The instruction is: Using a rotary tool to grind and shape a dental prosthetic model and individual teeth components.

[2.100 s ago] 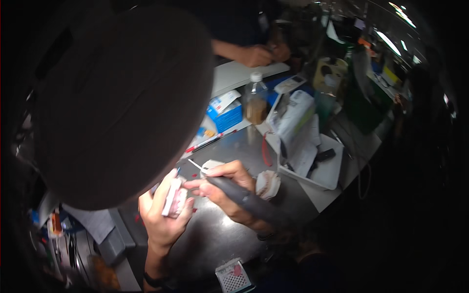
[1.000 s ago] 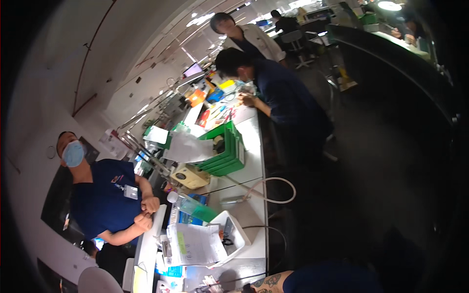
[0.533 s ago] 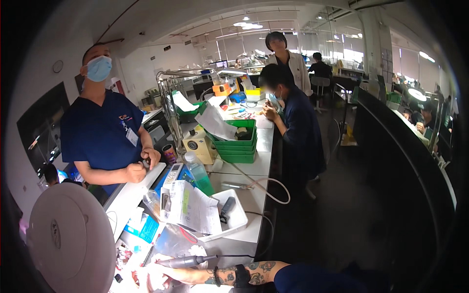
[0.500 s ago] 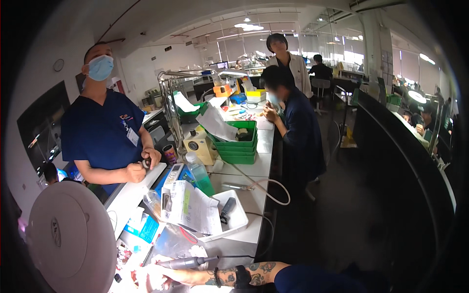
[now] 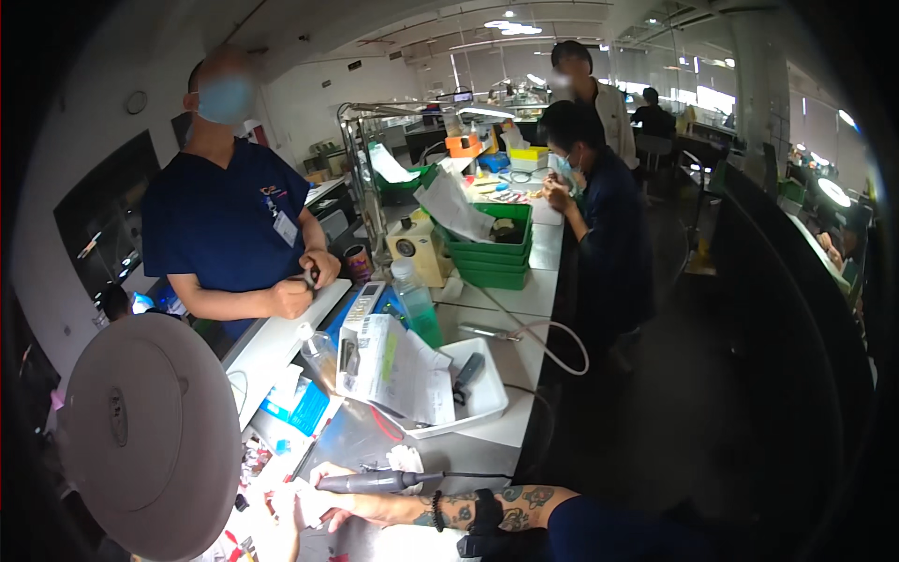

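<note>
My right hand (image 5: 328,498) reaches in from the lower right and is closed around a grey, pen-like handpiece (image 5: 379,481) with a black cord trailing off to the right. Strong lamp light washes out its fingertips. Close against them is my left hand (image 5: 285,520), pale in the glare and partly outside the picture; its fingers and anything in them cannot be made out. A crumpled white wad (image 5: 405,459) lies just beyond the handpiece. Small red and dark bits (image 5: 255,457) are scattered on the bench beside the hands.
A round white lamp head (image 5: 150,436) blocks the lower left. Beyond my hands stand a white tray (image 5: 492,403) with papers, a bottle of green liquid (image 5: 420,309) and stacked green baskets (image 5: 492,272). A masked person (image 5: 225,215) stands across the bench; another person (image 5: 604,225) sits farther along.
The whole scene has shifted right in the picture as the view turned. My right hand still holds the handpiece, and more of my left hand shows beside it.
</note>
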Motion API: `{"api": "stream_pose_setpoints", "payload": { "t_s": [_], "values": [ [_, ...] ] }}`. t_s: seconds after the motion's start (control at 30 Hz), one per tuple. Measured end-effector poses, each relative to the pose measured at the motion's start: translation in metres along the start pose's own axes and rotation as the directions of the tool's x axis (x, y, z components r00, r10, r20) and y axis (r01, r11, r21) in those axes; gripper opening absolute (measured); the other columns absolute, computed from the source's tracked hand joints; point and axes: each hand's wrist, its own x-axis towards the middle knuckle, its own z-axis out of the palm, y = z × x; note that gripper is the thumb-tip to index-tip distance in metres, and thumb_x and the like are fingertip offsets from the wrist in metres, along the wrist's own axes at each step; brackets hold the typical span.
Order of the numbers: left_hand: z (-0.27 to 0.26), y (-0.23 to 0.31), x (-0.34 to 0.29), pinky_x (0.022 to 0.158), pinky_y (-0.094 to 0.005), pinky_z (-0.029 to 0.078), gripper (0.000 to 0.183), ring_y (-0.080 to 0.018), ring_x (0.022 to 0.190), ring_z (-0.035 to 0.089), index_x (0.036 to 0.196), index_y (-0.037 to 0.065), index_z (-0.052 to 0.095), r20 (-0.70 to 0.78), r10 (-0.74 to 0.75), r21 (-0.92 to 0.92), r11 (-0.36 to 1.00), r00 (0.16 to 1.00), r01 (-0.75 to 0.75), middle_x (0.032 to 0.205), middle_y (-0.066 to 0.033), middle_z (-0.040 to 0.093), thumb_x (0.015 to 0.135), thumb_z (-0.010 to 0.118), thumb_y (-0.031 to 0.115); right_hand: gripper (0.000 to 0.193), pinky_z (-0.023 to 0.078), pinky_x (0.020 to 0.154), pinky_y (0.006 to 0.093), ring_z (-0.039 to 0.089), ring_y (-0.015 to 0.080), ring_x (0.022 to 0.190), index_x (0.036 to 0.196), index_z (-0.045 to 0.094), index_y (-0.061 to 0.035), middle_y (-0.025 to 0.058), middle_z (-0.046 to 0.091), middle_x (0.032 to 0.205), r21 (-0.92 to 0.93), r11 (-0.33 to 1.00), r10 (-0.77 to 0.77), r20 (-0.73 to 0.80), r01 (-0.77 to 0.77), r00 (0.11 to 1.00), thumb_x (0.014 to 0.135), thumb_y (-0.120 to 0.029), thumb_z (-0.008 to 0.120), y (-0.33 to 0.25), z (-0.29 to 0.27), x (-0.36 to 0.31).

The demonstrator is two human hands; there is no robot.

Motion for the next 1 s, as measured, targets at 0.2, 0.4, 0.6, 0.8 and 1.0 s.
{"api": "stream_pose_setpoints", "payload": {
  "t_s": [0.2, 0.4, 0.6, 0.8, 1.0],
  "values": [
    [-0.010, 0.041, -0.008, 0.067, -0.0326, 0.050, 0.032, -0.0219, 0.081, 0.064, 0.116, 0.004, 0.046, -0.225, 0.135, 0.162, 0.982, 0.965, -0.100, 0.092, -0.0135, 0.064, 0.090, 0.057, 0.019, 0.024, 0.054, 0.060, 0.0243, 0.063, 0.0109, 0.075, 0.108, 0.045, -0.0106, 0.0024, 0.056, 0.090, 0.004, 1.000, -0.001, -0.092, 0.001, 0.996, 0.097, -0.030, 0.053, -0.009, 0.015, 0.004],
    [-0.014, 0.015, -0.005, 0.055, -0.0307, 0.051, 0.029, -0.0206, 0.069, 0.064, 0.111, 0.004, 0.049, -0.098, -0.032, -0.176, 0.984, 0.995, 0.014, 0.092, -0.0149, 0.063, 0.087, 0.060, 0.015, 0.016, 0.050, 0.058, 0.0235, 0.059, 0.0093, 0.068, 0.106, 0.045, -0.0112, 0.0015, 0.056, 0.080, 0.083, 0.996, -0.034, -0.101, 0.043, 0.994, 0.098, -0.024, 0.050, -0.015, 0.020, 0.002],
    [-0.006, -0.007, -0.007, 0.063, -0.0324, 0.051, 0.032, -0.0214, 0.069, 0.065, 0.106, 0.003, 0.053, 0.012, 0.030, -0.013, 0.999, 0.999, -0.030, 0.091, -0.0158, 0.065, 0.081, 0.066, 0.019, 0.015, 0.040, 0.053, 0.0180, 0.047, 0.0037, 0.060, 0.103, 0.048, -0.0097, -0.0030, 0.050, 0.074, -0.088, 0.991, -0.110, -0.147, 0.098, 0.983, 0.097, -0.023, 0.053, -0.014, 0.012, -0.002],
    [-0.012, -0.030, -0.007, 0.063, -0.0323, 0.051, 0.035, -0.0215, 0.069, 0.066, 0.106, 0.003, 0.053, 0.142, -0.090, 0.053, 0.995, 0.986, 0.083, 0.088, -0.0156, 0.066, 0.080, 0.068, 0.020, 0.015, 0.041, 0.053, 0.0196, 0.049, 0.0039, 0.059, 0.101, 0.049, -0.0092, -0.0022, 0.051, 0.073, -0.343, 0.922, -0.225, -0.088, 0.183, 0.970, 0.095, -0.022, 0.056, -0.025, 0.019, -0.011],
    [-0.018, -0.032, -0.007, 0.062, -0.0310, 0.051, 0.037, -0.0201, 0.071, 0.067, 0.105, 0.002, 0.054, 0.143, -0.051, -0.013, 0.998, 0.988, 0.054, 0.081, -0.0136, 0.066, 0.077, 0.070, 0.020, 0.015, 0.041, 0.051, 0.0192, 0.048, 0.0033, 0.057, 0.100, 0.049, -0.0100, -0.0021, 0.052, 0.073, -0.370, 0.916, -0.201, -0.094, 0.153, 0.975, 0.094, -0.021, 0.057, -0.018, 0.018, -0.003]
  ]
}}
